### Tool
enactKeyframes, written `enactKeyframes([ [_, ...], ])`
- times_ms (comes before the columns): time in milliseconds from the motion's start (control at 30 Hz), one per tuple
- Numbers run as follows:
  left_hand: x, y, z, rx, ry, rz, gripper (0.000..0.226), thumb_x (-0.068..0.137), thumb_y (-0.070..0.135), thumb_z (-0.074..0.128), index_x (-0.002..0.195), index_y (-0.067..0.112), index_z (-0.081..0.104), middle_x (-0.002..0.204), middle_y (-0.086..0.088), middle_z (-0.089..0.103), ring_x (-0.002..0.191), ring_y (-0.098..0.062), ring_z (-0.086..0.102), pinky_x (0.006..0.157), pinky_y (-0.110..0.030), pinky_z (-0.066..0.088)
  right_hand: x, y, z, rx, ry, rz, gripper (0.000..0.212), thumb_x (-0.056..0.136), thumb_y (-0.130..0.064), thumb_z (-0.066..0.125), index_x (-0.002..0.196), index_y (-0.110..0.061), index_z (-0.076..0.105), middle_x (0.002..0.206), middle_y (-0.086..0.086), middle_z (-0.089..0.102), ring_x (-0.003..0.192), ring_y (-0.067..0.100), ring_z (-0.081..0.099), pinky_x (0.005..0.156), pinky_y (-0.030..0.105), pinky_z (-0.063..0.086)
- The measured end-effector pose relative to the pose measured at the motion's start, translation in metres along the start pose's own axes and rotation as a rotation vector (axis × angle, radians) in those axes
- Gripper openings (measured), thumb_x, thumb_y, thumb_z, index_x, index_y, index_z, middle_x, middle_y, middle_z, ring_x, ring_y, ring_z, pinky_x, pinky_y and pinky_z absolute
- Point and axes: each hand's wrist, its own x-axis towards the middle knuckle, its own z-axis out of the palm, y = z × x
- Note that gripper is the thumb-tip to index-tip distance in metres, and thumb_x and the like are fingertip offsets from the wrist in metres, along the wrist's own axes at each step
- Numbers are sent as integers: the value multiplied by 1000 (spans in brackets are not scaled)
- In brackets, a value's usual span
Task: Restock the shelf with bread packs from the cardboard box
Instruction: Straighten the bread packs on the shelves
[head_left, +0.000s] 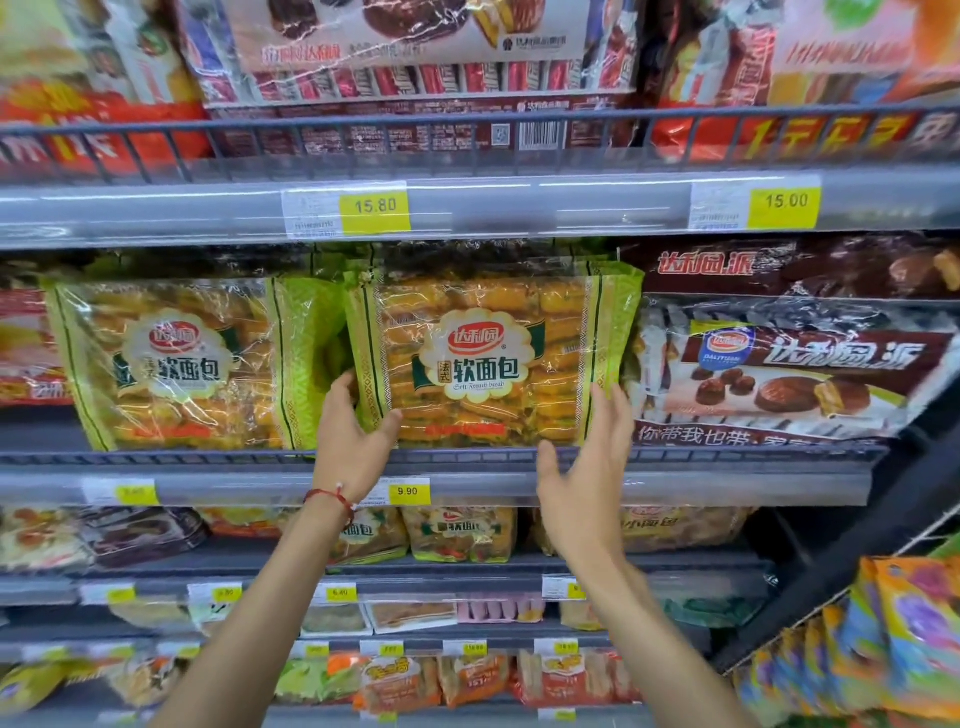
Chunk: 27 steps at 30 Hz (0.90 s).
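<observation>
Here | bread pack (483, 364) | flanked: twin pack (171, 364), pie bag (789, 374) | rail (467, 457) below

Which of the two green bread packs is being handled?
The right pack, beside the brown cake bag: left hand holds its lower corner, right hand open at its other edge.

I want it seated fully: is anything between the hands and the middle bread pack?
Nothing visible. The left hand grips the bread pack at its lower left; the right hand is at its right edge, fingers straight.
</observation>
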Motion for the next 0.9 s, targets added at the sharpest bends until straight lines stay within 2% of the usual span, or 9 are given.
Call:
enactKeyframes([
  [67, -4, -1, -4, -16, 13, 38, 73, 88, 32, 67, 148, 18, 29, 149, -2, 38, 136, -21, 40, 110, -43, 38, -21, -11, 20, 63, -99, -23, 75, 101, -11, 61, 163, -26, 20, 168, -22, 0, 153, -3, 8, 99, -12, 8],
  [133, -8, -2, -9, -35, 30, 73, 66, 90, 27, 67, 146, 19, 33, 147, 0, 42, 134, -17, 43, 108, -39, 41, -32, -18, 43, 93, -216, -58, 69, 103, -15, 60, 160, -29, 26, 164, -26, 8, 152, -5, 14, 105, -7, 8],
  [267, -11, -9, -31, -71, 77, 123, 53, 92, 14, 61, 142, 17, 41, 138, 2, 49, 122, -12, 52, 101, -32, 46, -36, -36, 75, 107, -325, -95, 58, 104, -17, 59, 156, -26, 36, 157, -17, 27, 146, 1, 30, 121, 21, 27],
  [433, -5, -25, -65, -138, 52, 213, 39, 93, 2, 54, 130, 11, 53, 118, 0, 63, 105, -10, 62, 90, -24, 53, -32, -54, 109, 122, -326, -83, 47, 103, -18, 60, 147, -27, 48, 145, -15, 45, 137, 7, 45, 116, 39, 42],
  [567, 15, -40, -94, -134, 101, 290, 35, 91, 0, 54, 124, 12, 58, 111, 2, 65, 98, -8, 63, 85, -19, 53, -21, -80, 140, 161, -316, -77, 36, 104, -19, 59, 139, -25, 57, 134, -12, 59, 125, 10, 57, 109, 42, 49],
  [700, 54, -65, -135, -48, 173, 350, 34, 88, 5, 59, 121, 13, 59, 117, 6, 59, 105, -4, 55, 93, -19, 48, -5, -118, 173, 220, -309, -36, 42, 106, -20, 57, 147, -14, 52, 143, -1, 59, 128, 8, 57, 112, 33, 48],
  [800, 79, -85, -163, -48, 226, 311, 34, 88, 5, 60, 121, 12, 58, 115, 4, 55, 103, -4, 51, 84, 2, 39, 3, -138, 194, 213, -251, 2, 49, 106, -26, 56, 152, -17, 45, 150, -2, 53, 127, 6, 54, 111, 32, 48],
  [833, 85, -91, -172, -51, 247, 280, 32, 89, 5, 60, 120, 11, 59, 111, 3, 54, 99, -5, 50, 81, 0, 39, 5, -141, 201, 208, -227, 17, 51, 106, -28, 56, 154, -17, 43, 152, -2, 51, 127, 6, 53, 110, 31, 48],
  [900, 97, -107, -185, -19, 285, 258, 23, 89, 9, 60, 112, 8, 61, 103, 1, 52, 94, -10, 49, 81, -17, 44, 7, -145, 214, 201, -182, 45, 53, 106, -31, 55, 155, -16, 40, 152, -1, 49, 130, 10, 52, 110, 32, 48],
])
